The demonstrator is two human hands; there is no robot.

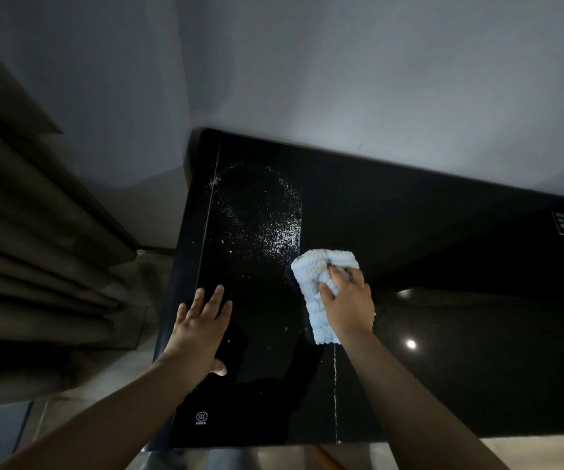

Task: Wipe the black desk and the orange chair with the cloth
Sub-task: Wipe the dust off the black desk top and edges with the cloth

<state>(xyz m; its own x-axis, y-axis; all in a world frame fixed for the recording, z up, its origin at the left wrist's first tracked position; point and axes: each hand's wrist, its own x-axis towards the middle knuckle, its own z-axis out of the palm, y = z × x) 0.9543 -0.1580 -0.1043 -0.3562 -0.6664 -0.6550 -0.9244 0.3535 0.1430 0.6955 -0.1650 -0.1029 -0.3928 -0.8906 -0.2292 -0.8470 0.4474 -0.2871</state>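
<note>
Both forearms reach over the black desk (443, 334): left hand (202, 329) flat, right hand (348, 300) clutching the cloth (314, 269), white specks (267, 212) unwiped beyond, chair untouched.

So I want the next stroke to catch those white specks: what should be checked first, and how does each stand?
1. Right hand holds cloth: ok.
2. Cloth lies on black desk: ok.
3. Left hand flat on the desk, clear of the stroke: ok.
4. White specks beyond the cloth, unwiped: not ok.
5. Cloth dampness: cannot tell.
6. Orange chair wiped: cannot tell.
</note>
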